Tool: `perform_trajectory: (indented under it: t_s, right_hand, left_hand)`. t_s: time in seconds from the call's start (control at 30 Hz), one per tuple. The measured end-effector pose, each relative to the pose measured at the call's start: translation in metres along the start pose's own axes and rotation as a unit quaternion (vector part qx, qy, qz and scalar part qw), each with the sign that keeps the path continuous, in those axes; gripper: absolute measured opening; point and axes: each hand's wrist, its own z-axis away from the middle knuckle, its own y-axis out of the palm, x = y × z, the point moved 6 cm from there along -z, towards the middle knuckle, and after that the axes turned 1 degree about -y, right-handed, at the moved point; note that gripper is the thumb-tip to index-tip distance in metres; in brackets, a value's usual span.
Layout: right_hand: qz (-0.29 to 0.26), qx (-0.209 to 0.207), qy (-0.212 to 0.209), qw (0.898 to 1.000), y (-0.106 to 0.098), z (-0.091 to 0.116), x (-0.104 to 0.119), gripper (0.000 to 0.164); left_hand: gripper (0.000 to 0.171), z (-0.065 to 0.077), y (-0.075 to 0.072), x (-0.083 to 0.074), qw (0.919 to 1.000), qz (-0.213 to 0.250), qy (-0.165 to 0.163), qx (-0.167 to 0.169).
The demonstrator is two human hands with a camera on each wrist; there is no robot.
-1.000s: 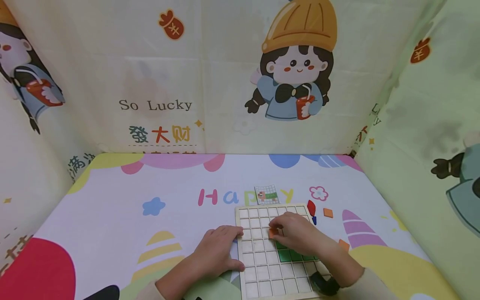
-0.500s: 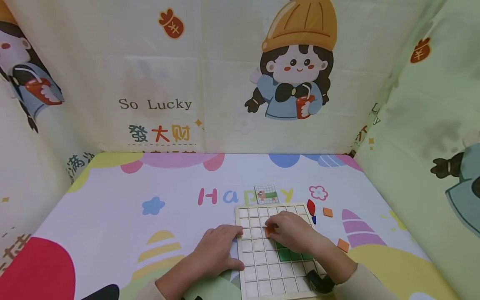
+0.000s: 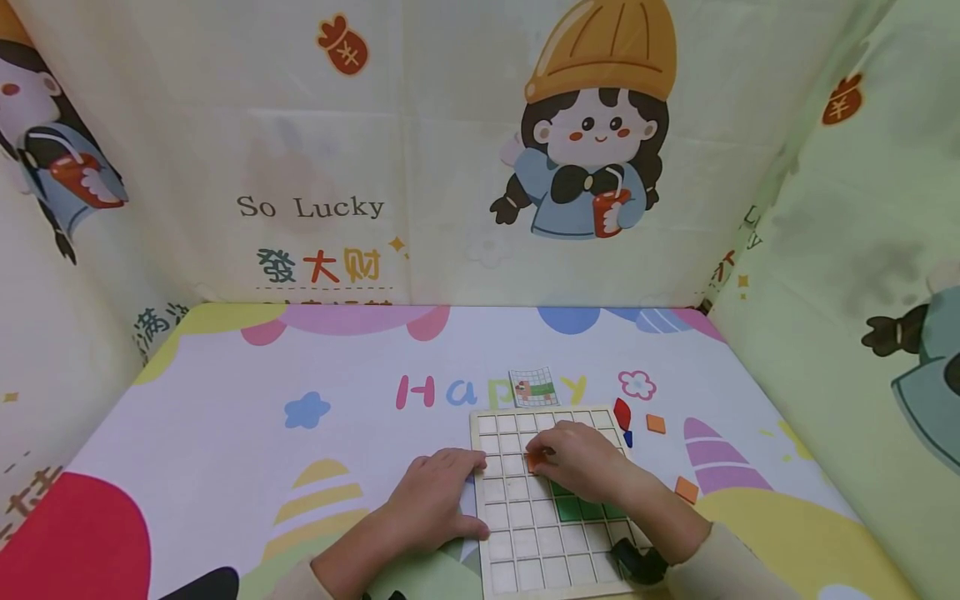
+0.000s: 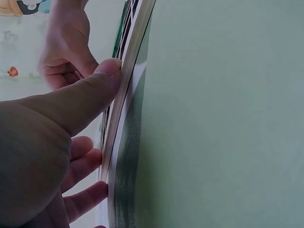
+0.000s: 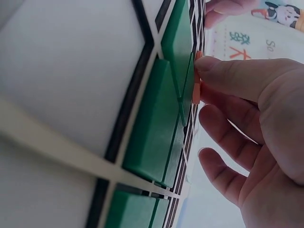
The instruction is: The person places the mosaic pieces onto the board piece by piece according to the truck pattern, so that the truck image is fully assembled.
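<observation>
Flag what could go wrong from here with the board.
1. The right hand pinches an orange piece close to the green pieces; it might nudge them out of their cells.
2. The left hand touches only the left edge of the board, so a sideways push could turn it.
3. A loose orange square lies near the right forearm, which could sweep it aside.

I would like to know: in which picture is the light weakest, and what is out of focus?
Left wrist view: looks dimmest, the left hand mostly in shade; right wrist view: the nearest wooden bar looks soft, the green tiles sharper; head view: brighter, but the small card is too tiny to read in detail.
</observation>
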Motion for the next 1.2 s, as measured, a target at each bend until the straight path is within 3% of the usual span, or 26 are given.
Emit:
perform_trajectory:
  t_s: [0.73,1.03,1.2]
  right_hand:
    - [-0.012,0.014,-0.021,1.000,0.002,-0.001,0.002,0.016]
    - [-0.057,-0.013,0.045,0.997,-0.017,0.015,-0.012,0.040]
    - [-0.069,-0.032,0.056,0.996,-0.030,0.029,-0.026,0.046]
  left_hand:
    - [0.073,0.001,0.000,-0.002,1.0000,-0.008,0.001,-0.001]
    - [0.074,0.000,0.000,0.000,1.0000,-0.008,0.000,-0.001]
    - [0.073,0.000,0.000,0.000,1.0000,-0.008,0.003,-0.003]
